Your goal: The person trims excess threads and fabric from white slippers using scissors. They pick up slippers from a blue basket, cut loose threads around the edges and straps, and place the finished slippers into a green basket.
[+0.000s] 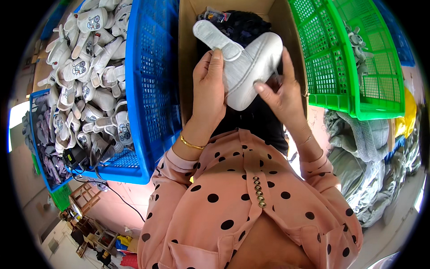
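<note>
A pale grey fabric slipper (237, 67) with a white sole and a rounded strap end is held up in front of me, tilted. My left hand (210, 80) grips its upper, with the thumb pressed on the cloth near the strap. On the other side, my right hand (286, 92) is at the sole's edge. Its thumb touches the sole, and the index finger reaches up along the edge. A blurred whitish streak between that thumb and finger may be thread; I cannot make it out. Below the slipper stands an open cardboard box (190, 18) holding dark items (248, 27).
To the left, a blue plastic crate (150, 85) stands beside a large heap of grey slippers (92, 80). A black device (75, 157) with a cable lies at its near corner. Green crates (327, 54) stand on the right, above grey fabric bundles (363, 139).
</note>
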Demonstrator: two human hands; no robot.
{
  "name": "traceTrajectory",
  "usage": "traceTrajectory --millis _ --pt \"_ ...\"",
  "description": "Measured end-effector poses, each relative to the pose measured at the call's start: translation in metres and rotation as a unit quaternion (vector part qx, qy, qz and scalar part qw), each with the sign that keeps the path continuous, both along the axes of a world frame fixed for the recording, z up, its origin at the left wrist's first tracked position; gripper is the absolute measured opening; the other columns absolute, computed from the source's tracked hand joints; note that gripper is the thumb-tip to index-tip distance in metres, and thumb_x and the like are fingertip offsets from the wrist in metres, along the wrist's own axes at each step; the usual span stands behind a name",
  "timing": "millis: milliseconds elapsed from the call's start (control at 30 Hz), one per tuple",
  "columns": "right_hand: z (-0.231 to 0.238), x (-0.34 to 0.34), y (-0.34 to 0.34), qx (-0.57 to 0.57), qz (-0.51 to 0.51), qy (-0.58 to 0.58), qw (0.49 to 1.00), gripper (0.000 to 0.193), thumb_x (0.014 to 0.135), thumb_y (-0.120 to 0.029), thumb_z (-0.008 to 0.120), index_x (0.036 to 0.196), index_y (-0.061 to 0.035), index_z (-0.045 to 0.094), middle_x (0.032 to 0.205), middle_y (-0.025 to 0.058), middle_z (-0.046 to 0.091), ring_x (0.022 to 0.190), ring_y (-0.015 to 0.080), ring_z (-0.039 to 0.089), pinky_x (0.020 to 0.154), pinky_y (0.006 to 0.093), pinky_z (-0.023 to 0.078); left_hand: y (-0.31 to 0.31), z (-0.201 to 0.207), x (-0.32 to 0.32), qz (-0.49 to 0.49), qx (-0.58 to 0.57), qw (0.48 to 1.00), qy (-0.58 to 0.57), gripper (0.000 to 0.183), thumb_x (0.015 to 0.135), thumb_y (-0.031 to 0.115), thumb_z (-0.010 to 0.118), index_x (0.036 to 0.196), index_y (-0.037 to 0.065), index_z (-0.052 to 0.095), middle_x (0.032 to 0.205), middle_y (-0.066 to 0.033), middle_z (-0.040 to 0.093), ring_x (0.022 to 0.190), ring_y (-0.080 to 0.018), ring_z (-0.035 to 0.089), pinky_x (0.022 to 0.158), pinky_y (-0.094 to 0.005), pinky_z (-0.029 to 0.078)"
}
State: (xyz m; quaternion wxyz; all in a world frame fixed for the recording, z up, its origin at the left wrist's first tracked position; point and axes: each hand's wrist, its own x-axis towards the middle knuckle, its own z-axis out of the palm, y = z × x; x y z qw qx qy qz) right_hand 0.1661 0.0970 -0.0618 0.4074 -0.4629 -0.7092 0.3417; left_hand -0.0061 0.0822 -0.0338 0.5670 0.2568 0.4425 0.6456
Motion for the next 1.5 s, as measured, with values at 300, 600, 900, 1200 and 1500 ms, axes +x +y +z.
traceTrajectory --millis 300,600,900,1200,1500 --pt "0.036 0.014 0.002 -0.175 -0.001 0.139 0.975 0.053 0.099 -0.03 0.058 0.135 0.0064 0.045 0.068 0.0028 0.056 0.063 0.0084 0.055 0.061 0.0226 0.044 -0.001 -0.003 0.0 0.038 0.103 0.958 0.264 0.026 0.103 0.022 0.048 0.088 0.002 0.055 0.071 -0.001 0.047 0.065 -0.009 0.042 0.058 -0.0273 0.039" --pt "0.034 0.036 0.044 -0.356 0.038 0.177 0.917 0.019 0.089 -0.019 0.067 0.1 -0.0037 0.063 0.081 -0.0016 0.061 0.065 0.0058 0.052 0.056 0.0227 0.04 -0.037 0.022 -0.006 -0.037 0.337 0.615 0.712 0.02 0.075 0.023 0.07 0.09 0.01 0.062 0.092 -0.0028 0.059 0.082 -0.0206 0.06 0.068 -0.0343 0.048" --pt "0.028 0.15 0.106 -0.178 -0.09 0.452 0.869 0.044 0.099 -0.036 0.049 0.114 0.0044 0.059 0.078 0.0025 0.048 0.046 0.0023 0.025 0.039 0.0212 0.018 -0.105 0.094 -0.141 0.122 0.069 0.598 0.789 0.014 0.083 0.02 0.068 0.089 0.009 0.071 0.092 -0.0062 0.072 0.079 -0.0264 0.067 0.068 -0.039 0.055" --pt "0.004 0.079 0.034 -0.261 -0.129 0.35 0.891 0.045 0.101 -0.048 0.045 0.114 -0.0091 0.062 0.075 0.0017 0.065 0.044 0.0026 0.032 0.039 0.0204 0.023 -0.131 -0.033 -0.291 -0.136 -0.099 0.564 0.809 0.045 0.076 0.016 0.072 0.118 0.005 0.06 0.115 -0.0181 0.061 0.109 -0.0391 0.056 0.093 -0.0449 0.046" --pt "0.023 0.031 0.035 -0.341 0.058 0.354 0.869 0.026 0.102 -0.032 0.05 0.1 -0.0074 0.06 0.073 0.0035 0.062 0.044 0.0024 0.032 0.04 0.0201 0.023 -0.128 -0.11 -0.343 -0.078 -0.169 0.53 0.828 0.029 0.062 0.021 0.067 0.089 0.011 0.068 0.099 -0.0146 0.067 0.098 -0.0386 0.059 0.096 -0.0465 0.04"
